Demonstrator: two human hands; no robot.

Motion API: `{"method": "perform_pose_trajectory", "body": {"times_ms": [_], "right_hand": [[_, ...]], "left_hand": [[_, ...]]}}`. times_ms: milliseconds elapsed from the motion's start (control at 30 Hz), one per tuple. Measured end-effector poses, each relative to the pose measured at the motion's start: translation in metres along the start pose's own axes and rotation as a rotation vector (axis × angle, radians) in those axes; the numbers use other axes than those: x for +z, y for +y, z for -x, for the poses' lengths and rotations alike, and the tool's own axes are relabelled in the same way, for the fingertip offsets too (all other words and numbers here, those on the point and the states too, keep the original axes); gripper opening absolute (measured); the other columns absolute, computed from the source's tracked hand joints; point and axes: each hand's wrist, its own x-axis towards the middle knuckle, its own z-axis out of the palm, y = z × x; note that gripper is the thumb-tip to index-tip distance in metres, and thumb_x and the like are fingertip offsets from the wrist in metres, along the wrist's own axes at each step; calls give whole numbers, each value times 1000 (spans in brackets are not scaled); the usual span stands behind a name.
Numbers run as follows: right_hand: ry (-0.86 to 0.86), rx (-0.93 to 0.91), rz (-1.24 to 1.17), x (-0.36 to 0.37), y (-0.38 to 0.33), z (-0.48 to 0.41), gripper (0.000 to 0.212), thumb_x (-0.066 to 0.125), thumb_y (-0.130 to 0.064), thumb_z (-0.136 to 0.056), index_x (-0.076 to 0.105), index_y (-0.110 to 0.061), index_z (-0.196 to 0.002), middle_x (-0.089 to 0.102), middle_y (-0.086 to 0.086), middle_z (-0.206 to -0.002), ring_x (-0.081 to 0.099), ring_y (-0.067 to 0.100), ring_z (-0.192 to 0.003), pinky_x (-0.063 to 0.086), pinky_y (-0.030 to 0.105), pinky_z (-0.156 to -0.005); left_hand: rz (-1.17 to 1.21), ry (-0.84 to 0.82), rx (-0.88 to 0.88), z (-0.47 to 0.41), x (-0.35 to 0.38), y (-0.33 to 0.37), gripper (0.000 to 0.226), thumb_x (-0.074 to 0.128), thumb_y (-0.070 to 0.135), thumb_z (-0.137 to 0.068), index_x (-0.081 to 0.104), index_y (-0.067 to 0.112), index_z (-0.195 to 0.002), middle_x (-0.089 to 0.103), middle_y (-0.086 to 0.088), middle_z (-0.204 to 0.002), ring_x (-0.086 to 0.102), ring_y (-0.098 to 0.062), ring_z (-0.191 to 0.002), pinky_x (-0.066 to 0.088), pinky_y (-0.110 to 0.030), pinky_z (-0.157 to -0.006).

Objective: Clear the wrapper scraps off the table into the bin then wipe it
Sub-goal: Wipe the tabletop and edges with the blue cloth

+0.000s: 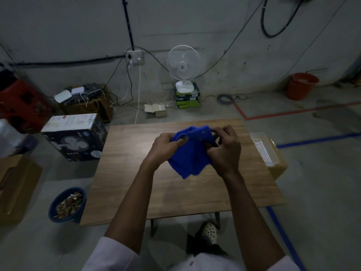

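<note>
A bright blue cloth (190, 153) hangs bunched above the middle of the wooden table (127, 173). My left hand (166, 147) grips its left top edge, thumb over the fabric. My right hand (224, 149) pinches the right top edge, fingers curled into the folds. The cloth's lower corner droops toward the tabletop. A blue bin (67, 205) stands on the floor at the table's left front corner, filled with wrapper scraps (69, 204). I see no scraps on the tabletop.
A white slotted tray (263, 148) sits on a cardboard box at the table's right edge. A fan box (76, 137) stands left of the table, a white fan (183, 67) by the far wall, an orange bucket (300, 86) far right. Cardboard boxes line the left.
</note>
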Motion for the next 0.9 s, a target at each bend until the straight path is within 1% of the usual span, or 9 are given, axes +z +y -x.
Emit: {"method": "perform_pose_trajectory", "body": {"times_ms": [167, 267, 333, 400, 533, 600, 667, 733, 900], "right_hand": [[-36, -190, 5, 21, -22, 24, 43, 82, -2, -80, 67, -6, -120, 58, 2, -94, 43, -1, -74, 37, 1, -69], [-179, -201, -107, 40, -35, 46, 56, 78, -11, -88, 56, -4, -138, 58, 5, -108, 46, -2, -87, 42, 4, -80], [-337, -220, -124, 47, -34, 57, 63, 73, -19, -92, 47, -9, -148, 54, 5, -124, 50, 1, -102, 46, 11, -91], [-365, -228, -133, 50, -30, 61, 57, 71, -14, -92, 51, -10, -146, 52, 1, -125, 51, 1, -102, 47, 13, -89], [-126, -81, -222, 41, -23, 50, 36, 65, 8, -85, 69, -12, -114, 57, -7, -111, 56, -1, -97, 54, 23, -81], [-82, 47, -258, 36, -16, 40, 39, 75, -1, -83, 63, -21, -114, 56, -6, -116, 56, 4, -104, 55, 30, -85], [-265, 223, -359, 28, -13, 32, 62, 87, -20, -78, 53, -30, -128, 53, -8, -132, 54, 5, -119, 52, 27, -94], [-490, 399, -562, 19, -13, 30, 75, 91, -20, -73, 52, -30, -136, 60, -9, -132, 61, 5, -117, 57, 26, -89], [-631, 602, -700, 15, -13, 43, 56, 89, -17, -74, 64, -18, -124, 75, -1, -114, 73, 20, -104, 62, 43, -85]], "left_hand": [[98, 39, -9, 0, -1, 21, 32, 54, 33, -93, 71, 6, -95, 74, -16, -91, 69, -36, -90, 54, -51, -84], [255, 30, 3, 9, -5, 32, 40, 46, 36, -85, 67, 3, -89, 68, -19, -81, 60, -29, -74, 51, -34, -72], [370, -14, -9, 13, -11, 31, 46, 45, 42, -91, 68, 5, -105, 73, -21, -93, 65, -29, -81, 54, -30, -74], [271, -78, -11, 11, -17, 24, 44, 60, 43, -91, 62, 19, -128, 73, -12, -110, 70, -21, -96, 55, -36, -84], [138, -134, 1, 5, -24, 13, 37, 63, 3, -95, 59, 18, -129, 69, -4, -115, 69, -23, -106, 60, -41, -90], [91, -159, 16, 6, -28, 14, 32, 59, -1, -96, 60, 15, -124, 70, -4, -112, 70, -23, -104, 61, -34, -82], [73, -246, 23, 3, -32, 18, 28, 61, -1, -96, 59, 13, -120, 72, -3, -107, 72, -21, -99, 62, -34, -79], [87, -324, 25, 1, -36, 25, 29, 65, 1, -93, 57, 10, -120, 74, -5, -106, 73, -24, -100, 62, -40, -83], [78, -328, 79, -19, -46, 42, 23, 70, 6, -91, 64, 12, -112, 74, -8, -110, 69, -29, -107, 58, -44, -90]]}}
